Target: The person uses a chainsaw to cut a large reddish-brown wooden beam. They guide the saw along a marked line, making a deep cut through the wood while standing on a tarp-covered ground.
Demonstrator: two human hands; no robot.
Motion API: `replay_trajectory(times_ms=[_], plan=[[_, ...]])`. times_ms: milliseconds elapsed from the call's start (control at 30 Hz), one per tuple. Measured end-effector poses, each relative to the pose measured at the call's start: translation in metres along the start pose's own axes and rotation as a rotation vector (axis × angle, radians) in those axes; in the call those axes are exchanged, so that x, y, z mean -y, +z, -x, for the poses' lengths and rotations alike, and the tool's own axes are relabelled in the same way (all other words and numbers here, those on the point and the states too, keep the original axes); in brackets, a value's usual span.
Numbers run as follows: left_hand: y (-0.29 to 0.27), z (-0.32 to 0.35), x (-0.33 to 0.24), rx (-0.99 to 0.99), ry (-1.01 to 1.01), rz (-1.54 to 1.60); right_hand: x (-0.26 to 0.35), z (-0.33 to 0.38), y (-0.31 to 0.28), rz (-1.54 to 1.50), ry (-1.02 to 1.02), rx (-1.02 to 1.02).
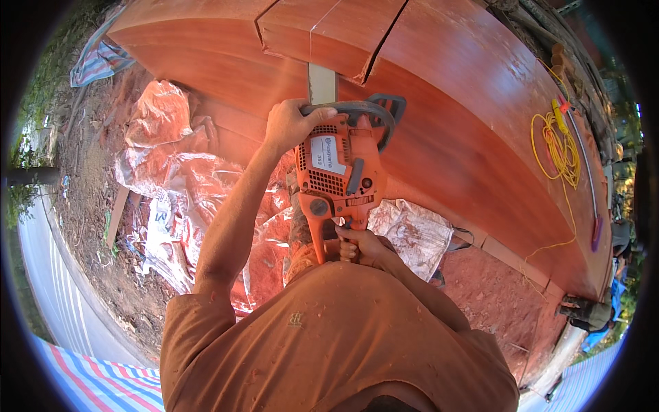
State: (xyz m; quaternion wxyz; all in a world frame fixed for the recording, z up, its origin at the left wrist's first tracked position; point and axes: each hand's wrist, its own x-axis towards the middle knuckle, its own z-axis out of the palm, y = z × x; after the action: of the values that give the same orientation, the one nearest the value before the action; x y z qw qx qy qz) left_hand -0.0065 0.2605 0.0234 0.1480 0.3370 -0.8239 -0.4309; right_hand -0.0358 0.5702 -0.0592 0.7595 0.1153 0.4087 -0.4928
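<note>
**Two hands on one chainsaw at a red timber slab**

The left hand (292,125) is wrapped tight over the grey front handle bar of the orange chainsaw (340,172), its arm stretched out almost straight from the shoulder. The right hand (360,246) is clenched round the rear grip at the saw's near end, elbow bent and tucked close — knuckles up.

The chainsaw sits in front of the person's chest, its pale guide bar (322,82) pointing away and buried in the edge of the wooden slab (446,103). One saw, one slab.

The slab is broad, smooth, reddish-brown, with dark cut lines marking off a block just above the bar. On its far right lies one coil of yellow cord (559,147). Left of the saw, crumpled plastic sacks (171,172) dusted red lie on bare earth. The person's orange shirt (329,336) is speckled with sawdust.
</note>
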Motion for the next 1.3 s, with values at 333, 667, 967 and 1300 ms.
replay_trajectory(times_ms=[333, 667, 967, 1300], plan=[[-0.005, -0.014, -0.013, 0.005, -0.022, 0.007, 0.014, -0.007, -0.003, -0.016, 0.023, 0.014], [-0.006, -0.031, -0.011, 0.033, -0.041, 0.001, 0.024, -0.007, 0.01, -0.054, 0.019, -0.018], [-0.01, -0.045, -0.005, 0.037, 0.009, 0.009, 0.026, -0.017, 0.02, -0.075, -0.003, -0.012], [-0.017, -0.055, 0.002, 0.082, -0.003, 0.007, 0.024, -0.03, 0.032, -0.108, -0.021, -0.042]])
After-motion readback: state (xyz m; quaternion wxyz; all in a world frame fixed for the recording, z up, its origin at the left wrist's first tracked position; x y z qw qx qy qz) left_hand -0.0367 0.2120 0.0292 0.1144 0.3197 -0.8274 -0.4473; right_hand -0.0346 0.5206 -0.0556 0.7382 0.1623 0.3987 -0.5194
